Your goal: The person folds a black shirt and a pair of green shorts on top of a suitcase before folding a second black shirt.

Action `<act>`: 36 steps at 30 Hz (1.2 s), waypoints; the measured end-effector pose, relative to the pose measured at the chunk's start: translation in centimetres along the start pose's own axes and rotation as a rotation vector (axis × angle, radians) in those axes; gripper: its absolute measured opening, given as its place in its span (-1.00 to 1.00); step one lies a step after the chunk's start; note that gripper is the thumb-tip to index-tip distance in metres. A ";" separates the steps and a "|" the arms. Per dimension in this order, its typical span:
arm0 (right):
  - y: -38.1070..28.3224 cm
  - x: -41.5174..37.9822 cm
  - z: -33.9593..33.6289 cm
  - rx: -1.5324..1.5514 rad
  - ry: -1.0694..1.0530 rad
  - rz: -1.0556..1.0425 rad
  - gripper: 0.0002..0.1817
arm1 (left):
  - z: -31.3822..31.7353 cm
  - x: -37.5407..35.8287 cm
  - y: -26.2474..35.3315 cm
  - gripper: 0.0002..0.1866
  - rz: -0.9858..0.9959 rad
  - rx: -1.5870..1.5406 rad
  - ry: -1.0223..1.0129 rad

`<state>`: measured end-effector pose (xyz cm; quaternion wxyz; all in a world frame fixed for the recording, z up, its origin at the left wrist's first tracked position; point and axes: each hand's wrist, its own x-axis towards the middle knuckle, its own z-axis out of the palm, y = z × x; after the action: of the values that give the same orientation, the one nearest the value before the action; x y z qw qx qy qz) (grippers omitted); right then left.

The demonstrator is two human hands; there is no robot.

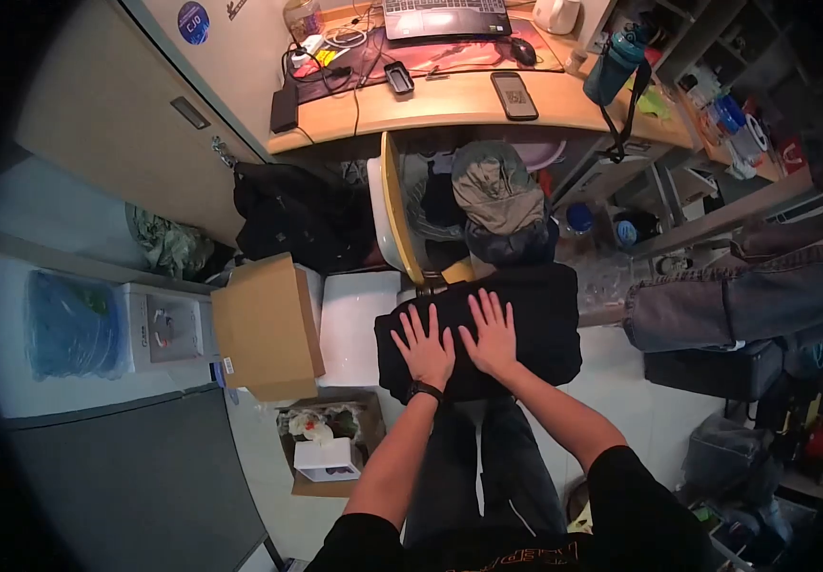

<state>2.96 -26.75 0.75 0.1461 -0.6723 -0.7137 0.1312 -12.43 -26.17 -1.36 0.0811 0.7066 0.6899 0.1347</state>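
The black cloth (545,329) lies right of the box (264,319). The left hand (426,355) and right hand (493,341) lie flat on it, just apart, fingers spread, gripping nothing. It should handle soft, fairly light and floppy, unlikely to slip or break; best held from beneath at both short ends, though its underside is hidden, so perhaps something firmer sits within.

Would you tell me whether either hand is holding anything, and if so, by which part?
Nothing is gripped: the left hand and right hand lie palm down, fingers spread, on top of the black cloth bundle.
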 end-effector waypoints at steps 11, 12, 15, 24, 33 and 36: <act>12.0 -3.5 -5.1 -0.158 0.102 0.101 -0.28 | -1.1 -0.5 -6.0 -0.20 -0.233 -0.310 -0.140; 12.1 -3.7 -5.2 -0.104 0.123 0.118 -0.28 | 0.3 -1.0 -7.8 -0.18 -0.264 -0.472 -0.123; 11.9 -3.7 -4.7 -0.124 0.132 0.154 -0.28 | 0.1 -1.7 -9.1 -0.14 -0.466 -0.923 -0.215; 11.0 -3.2 -4.2 -0.083 0.166 0.171 -0.30 | -1.5 -0.7 -12.3 -0.56 -0.602 -1.121 -0.179; 8.2 -1.8 -4.2 -0.045 0.057 0.066 -0.28 | -8.1 0.4 -17.1 -0.60 -0.423 -0.878 0.050; 11.7 -2.7 -5.2 -0.168 0.078 0.134 -0.28 | -5.7 0.9 -18.3 -0.58 -0.418 -0.851 0.047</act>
<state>15.91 -28.72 1.01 0.1076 -0.7332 -0.6693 0.0540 -31.59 -25.04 -1.42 0.3733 0.4532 0.7025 0.4022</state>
